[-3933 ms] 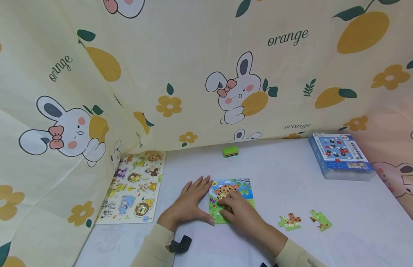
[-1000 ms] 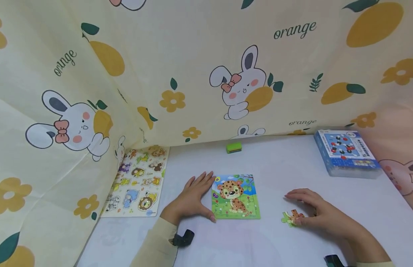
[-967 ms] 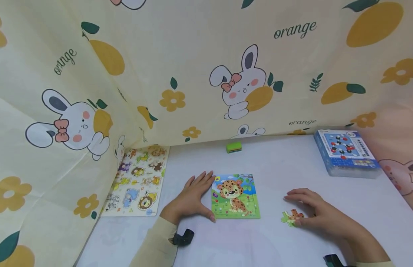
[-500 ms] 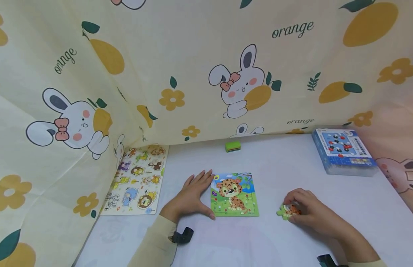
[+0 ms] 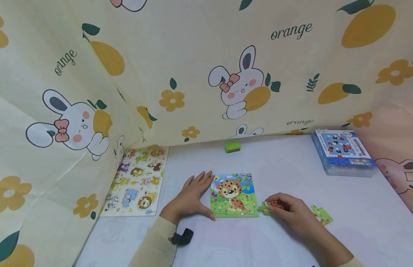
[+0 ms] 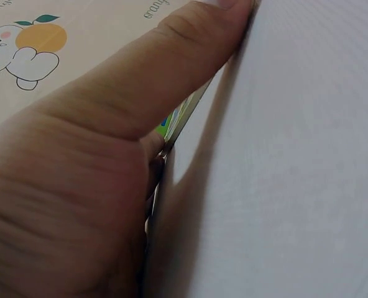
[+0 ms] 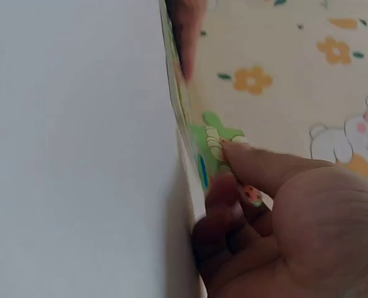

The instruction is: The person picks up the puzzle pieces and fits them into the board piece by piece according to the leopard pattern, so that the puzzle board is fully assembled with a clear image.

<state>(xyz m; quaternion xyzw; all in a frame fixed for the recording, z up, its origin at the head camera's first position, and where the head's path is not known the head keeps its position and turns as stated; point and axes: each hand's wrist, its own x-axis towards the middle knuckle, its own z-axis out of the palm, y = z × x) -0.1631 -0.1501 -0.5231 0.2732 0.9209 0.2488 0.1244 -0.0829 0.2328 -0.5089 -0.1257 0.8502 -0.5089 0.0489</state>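
In the head view, a square leopard jigsaw puzzle (image 5: 233, 194) lies on the white table. My left hand (image 5: 190, 200) rests flat along its left edge, fingers spread and thumb near the lower left corner. Just right of the puzzle, my right hand (image 5: 291, 211) pinches a green and spotted puzzle piece (image 5: 266, 208) between thumb and fingers. The right wrist view shows that piece's green knob and pale stripes beyond the thumb (image 7: 265, 164). A second loose puzzle piece (image 5: 323, 215) lies farther right, partly covered by the right hand.
An animal picture board (image 5: 146, 189) lies at the left, partly under the patterned curtain (image 5: 193, 55). A small green block (image 5: 232, 147) sits at the back middle. The blue molecule-picture box (image 5: 343, 152) stands at the back right.
My right hand has left the puzzle for the loose pieces on the right, picked up one, and carried it left to the puzzle's right side. My left hand has stayed in place.
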